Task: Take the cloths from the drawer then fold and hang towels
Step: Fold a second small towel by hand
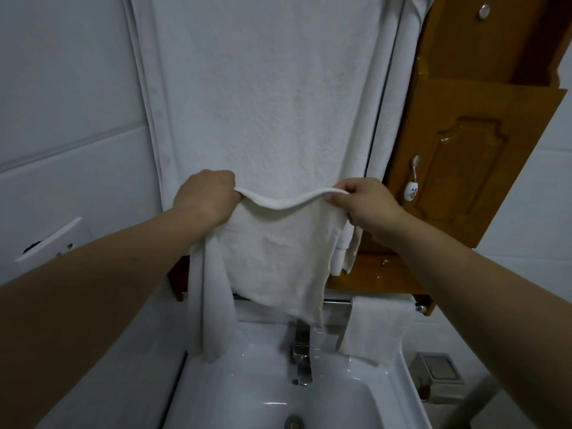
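Note:
A small white towel (278,252) hangs in the air above the sink, held up by its top edge. My left hand (205,193) grips the top left corner, and more white cloth droops from under that hand down toward the basin. My right hand (365,199) pinches the top right corner between thumb and fingers. The top edge sags between the two hands. Behind it a large white towel (263,88) hangs flat from above. Another white towel (374,329) is draped over a metal rail (335,302) at the right.
A white sink (253,385) with a chrome tap (301,354) lies below. A wooden cabinet (464,156) with a knob handle stands at the right, its door open. White tiled wall (62,103) and a wall socket (52,239) are at the left.

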`<state>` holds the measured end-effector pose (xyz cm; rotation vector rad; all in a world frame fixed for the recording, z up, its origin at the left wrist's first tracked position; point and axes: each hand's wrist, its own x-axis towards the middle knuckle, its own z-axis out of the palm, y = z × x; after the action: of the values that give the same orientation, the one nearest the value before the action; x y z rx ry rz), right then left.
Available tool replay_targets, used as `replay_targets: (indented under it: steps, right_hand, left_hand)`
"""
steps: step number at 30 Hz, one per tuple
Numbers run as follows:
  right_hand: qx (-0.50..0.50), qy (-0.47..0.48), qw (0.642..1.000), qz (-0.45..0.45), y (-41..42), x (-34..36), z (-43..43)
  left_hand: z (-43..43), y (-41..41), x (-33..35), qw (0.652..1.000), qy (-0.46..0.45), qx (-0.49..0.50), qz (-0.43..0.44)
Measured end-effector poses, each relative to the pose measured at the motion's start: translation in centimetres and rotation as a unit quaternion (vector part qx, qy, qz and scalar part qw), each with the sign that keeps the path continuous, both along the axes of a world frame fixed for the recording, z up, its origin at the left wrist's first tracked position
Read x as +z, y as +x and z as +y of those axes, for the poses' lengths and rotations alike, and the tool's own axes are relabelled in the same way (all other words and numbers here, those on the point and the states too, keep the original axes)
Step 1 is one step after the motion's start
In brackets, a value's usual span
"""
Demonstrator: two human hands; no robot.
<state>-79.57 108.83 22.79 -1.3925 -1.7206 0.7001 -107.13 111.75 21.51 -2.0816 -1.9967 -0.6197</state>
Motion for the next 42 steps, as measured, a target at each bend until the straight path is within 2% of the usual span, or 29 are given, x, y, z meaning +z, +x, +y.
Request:
replay_targets:
  steps: [4, 7, 11, 15, 24, 26, 31, 36, 38, 42]
  right_hand:
    - [-0.023, 0.063, 0.997, -0.024, -1.5, 0.8, 0.3]
    - [-0.049, 0.066, 0.997, 0.0, -2.3, 0.9, 0.6]
    - [-0.051, 0.018, 0.993, 0.103, -2.1, 1.1, 0.4]
    - [-0.058, -0.05, 0.97, 0.231, -1.7, 1.5, 0.0]
    - [-0.047, -0.107, 0.926, 0.36, -1.7, 1.4, -0.5]
    - [-0.073, -0.095, 0.932, 0.343, -1.8, 1.1, -0.1]
    - [-0.095, -0.035, 0.971, 0.217, -1.5, 1.1, -0.4]
    - [-0.045, 0.067, 0.996, 0.021, -2.9, 0.3, -0.7]
    - [-0.021, 0.045, 0.999, -0.002, -3.4, 0.2, -0.4]
    - [0.027, -0.035, 0.999, 0.015, -4.2, 0.1, 0.1]
  left_hand:
    - [0.4, 1.1, 0.3, 1.0, -0.012, -0.006, 0.006]
    - [0.7, 1.4, 0.3, 1.0, -0.015, -0.007, 0.01]
    - [0.9, 0.8, 0.2, 0.999, -0.032, 0.001, -0.01]
    - [0.8, 0.1, 0.1, 0.999, -0.039, 0.013, -0.017]
    - [0.7, 0.3, 0.3, 0.999, -0.04, 0.01, -0.01]
    - [0.7, 0.8, 0.4, 0.999, -0.041, 0.003, -0.018]
    - [0.4, 2.3, 0.4, 0.999, -0.041, -0.016, -0.03]
    - [0.6, 3.7, 0.9, 0.998, -0.037, -0.025, -0.039]
    - [0.5, 4.4, 0.9, 0.998, -0.038, -0.031, -0.042]
    - [0.4, 5.4, 1.0, 0.998, -0.024, -0.045, -0.035]
